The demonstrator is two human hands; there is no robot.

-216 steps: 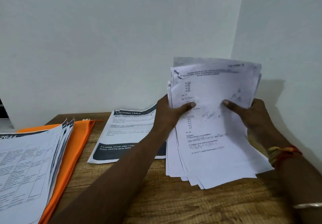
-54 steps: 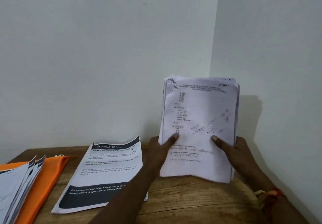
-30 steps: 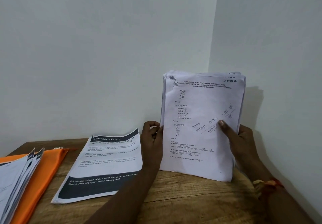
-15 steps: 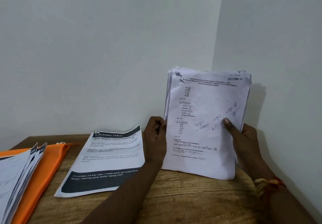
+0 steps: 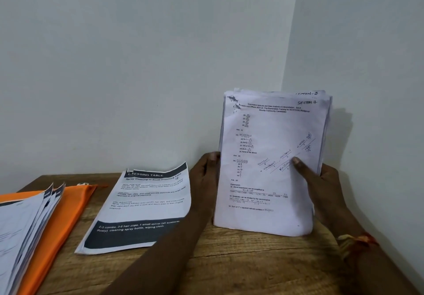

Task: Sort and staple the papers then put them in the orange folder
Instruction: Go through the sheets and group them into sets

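Little is changed from 0.5 s ago: the paper stack (image 5: pixel 270 168), right of centre, is kept upright on the surface (image 5: pixel 229 267). Its side edges are gripped by the curled left hand (image 5: pixel 205 175) and right hand (image 5: pixel 321 187).

Soft, dimmish indoor light; paper stack (image 5: pixel 270 157) throws shadow on rt wall (image 5: pixel 378 65); edges bit soft.

The pile of papers (image 5: pixel 20 237) on the left is cut off by the left and bottom edges, and much of the orange folder (image 5: pixel 68 205) is hidden under it. Of the held papers (image 5: pixel 270 168), all but the front one are hidden, and its small print cannot be read. Most fingers of the left hand (image 5: pixel 204 173) and right hand (image 5: pixel 321 187) are hidden behind them. A corner of the flat sheet (image 5: pixel 149 203) is covered by the left arm (image 5: pixel 160 260).
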